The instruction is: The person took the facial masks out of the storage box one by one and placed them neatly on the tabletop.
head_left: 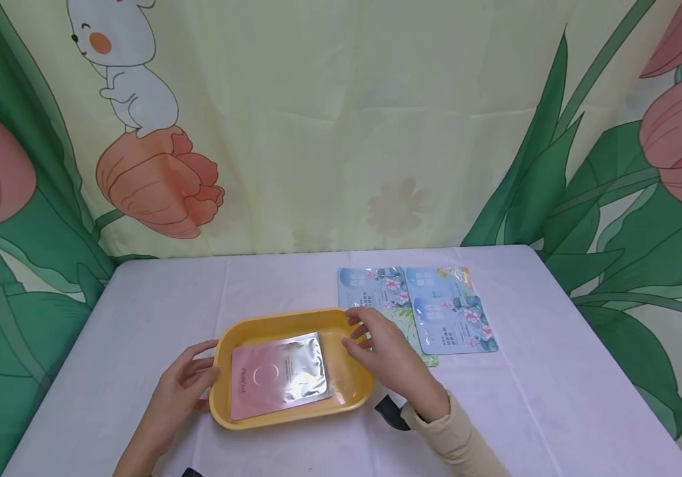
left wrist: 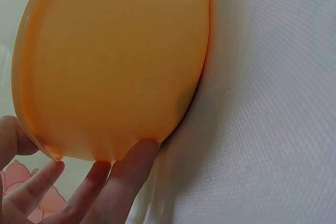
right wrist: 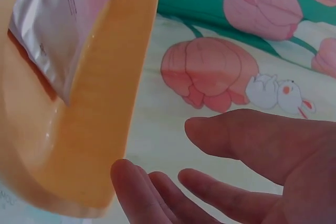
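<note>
A yellow tray (head_left: 293, 319) stands on the white-covered table, holding a pink and silver sachet (head_left: 275, 377) marked PMPM that lies flat inside. My left hand (head_left: 183, 381) is at the tray's left end; its fingertips (left wrist: 139, 153) touch the outer wall near the rim. Over at the right end, my right hand (head_left: 391, 354) has its fingers spread, with the thumb apart from the other fingers. One fingertip (right wrist: 123, 174) is right by the tray's rim, and whether it touches is hard to tell. Nothing is held in the right hand.
Beyond the right hand lie several flat packets: a blue floral one (head_left: 367, 288), another blue one (head_left: 433, 281), a third (head_left: 457, 324) overlapping it, and a green-patterned one (head_left: 403, 321) partly under the hand. A printed curtain (head_left: 329, 132) hangs behind the table.
</note>
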`<action>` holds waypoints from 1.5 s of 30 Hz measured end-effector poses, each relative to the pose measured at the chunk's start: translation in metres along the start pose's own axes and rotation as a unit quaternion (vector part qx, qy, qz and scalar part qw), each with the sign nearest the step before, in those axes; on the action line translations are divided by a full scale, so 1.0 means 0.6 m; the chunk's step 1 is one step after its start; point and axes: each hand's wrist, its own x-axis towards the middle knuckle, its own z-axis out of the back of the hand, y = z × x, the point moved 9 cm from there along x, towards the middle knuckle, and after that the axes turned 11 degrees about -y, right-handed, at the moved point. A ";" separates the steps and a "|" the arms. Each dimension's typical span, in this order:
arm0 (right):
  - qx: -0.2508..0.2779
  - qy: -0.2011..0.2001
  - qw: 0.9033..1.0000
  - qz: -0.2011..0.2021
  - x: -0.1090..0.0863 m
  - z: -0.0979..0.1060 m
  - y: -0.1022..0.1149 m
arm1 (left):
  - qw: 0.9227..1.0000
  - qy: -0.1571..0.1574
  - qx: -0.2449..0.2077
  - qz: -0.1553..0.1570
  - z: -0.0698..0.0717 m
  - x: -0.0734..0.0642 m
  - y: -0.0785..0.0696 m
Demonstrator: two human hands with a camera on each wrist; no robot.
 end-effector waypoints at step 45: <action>-0.125 0.106 0.986 0.025 -0.025 -0.128 0.009 | 1.000 0.003 -0.006 -0.009 0.000 -0.001 0.000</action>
